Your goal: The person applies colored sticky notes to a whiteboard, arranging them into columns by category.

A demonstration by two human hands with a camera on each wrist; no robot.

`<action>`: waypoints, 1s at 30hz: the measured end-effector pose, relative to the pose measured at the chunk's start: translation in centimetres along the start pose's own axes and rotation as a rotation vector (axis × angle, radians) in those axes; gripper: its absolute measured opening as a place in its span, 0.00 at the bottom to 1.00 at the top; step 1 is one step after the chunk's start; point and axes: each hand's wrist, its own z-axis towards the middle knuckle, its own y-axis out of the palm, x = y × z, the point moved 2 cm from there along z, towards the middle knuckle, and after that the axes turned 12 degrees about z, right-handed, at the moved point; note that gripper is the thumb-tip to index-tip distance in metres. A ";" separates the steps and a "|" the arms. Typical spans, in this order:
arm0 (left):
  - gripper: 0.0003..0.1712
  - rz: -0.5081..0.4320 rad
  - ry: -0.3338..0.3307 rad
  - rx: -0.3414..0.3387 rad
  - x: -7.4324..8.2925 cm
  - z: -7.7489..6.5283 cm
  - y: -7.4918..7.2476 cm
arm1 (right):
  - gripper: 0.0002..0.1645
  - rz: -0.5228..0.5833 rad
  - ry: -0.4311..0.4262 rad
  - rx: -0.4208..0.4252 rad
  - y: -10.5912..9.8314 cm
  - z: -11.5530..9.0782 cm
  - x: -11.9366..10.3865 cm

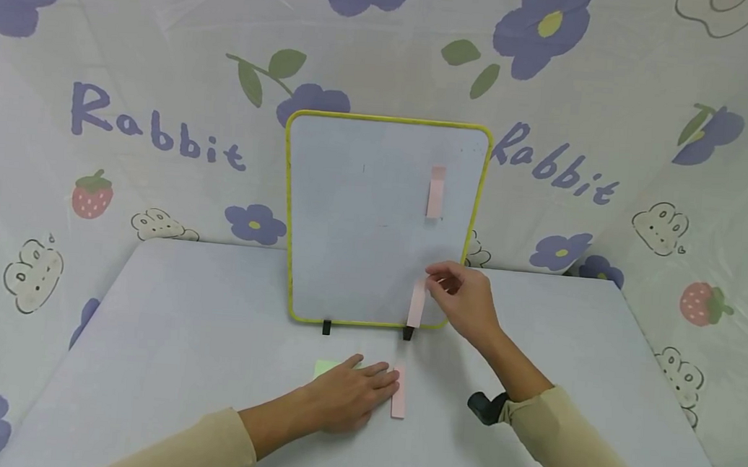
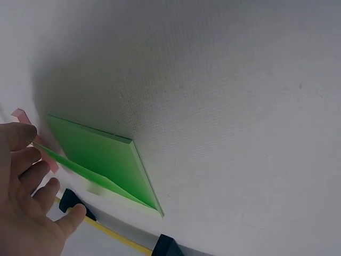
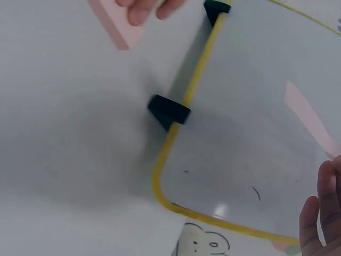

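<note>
My right hand pinches the top end of a thin pink sticky note strip between thumb and fingers. The strip hangs in front of the lower right of a yellow-framed whiteboard. My left hand lies palm down on the table, fingers extended, fingertips at the left edge of a narrow pink sticky note pad. Beneath that palm is a green sticky note pad, mostly hidden in the head view. In the left wrist view its top sheet bends up towards the fingers.
Another pink strip is stuck on the whiteboard's upper right. Two black feet support the board on the white table. A black wrist device sits at the right cuff. Behind hangs a rabbit-and-flower patterned cloth.
</note>
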 end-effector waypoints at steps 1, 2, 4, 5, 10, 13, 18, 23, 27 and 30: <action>0.30 0.001 0.000 -0.002 0.0 0.0 0.0 | 0.09 -0.003 -0.004 0.009 -0.1 0.3 -0.1; 0.30 0.002 0.000 -0.002 0.0 0.0 -0.1 | 0.09 -0.004 -0.006 0.019 -0.3 0.6 -0.2; 0.30 0.000 -0.001 -0.003 0.0 0.0 -0.1 | 0.10 -0.006 0.002 0.037 -0.5 1.2 -0.2; 0.30 -0.002 -0.003 0.000 0.0 0.0 -0.1 | 0.10 -0.008 0.005 0.045 -0.6 1.4 -0.3; 0.29 0.008 -0.003 0.009 0.1 0.0 -0.1 | 0.11 -0.011 0.007 0.087 -0.9 2.5 -0.8; 0.29 0.010 -0.004 0.011 0.0 0.0 0.0 | 0.10 -0.001 -0.009 0.113 -1.0 3.1 -1.0; 0.29 0.001 -0.002 0.024 0.0 0.0 0.1 | 0.11 0.020 -0.037 0.153 -1.2 4.1 -1.4; 0.29 0.001 0.002 0.045 0.0 -0.1 0.1 | 0.10 0.029 -0.064 0.167 -1.4 4.6 -1.7; 0.28 0.008 0.004 0.061 0.0 -0.1 -0.1 | 0.08 0.000 -0.078 0.165 -1.5 5.0 -1.7; 0.28 0.011 0.004 0.061 0.0 -0.1 -0.2 | 0.07 -0.052 -0.098 0.158 -1.6 5.2 -1.9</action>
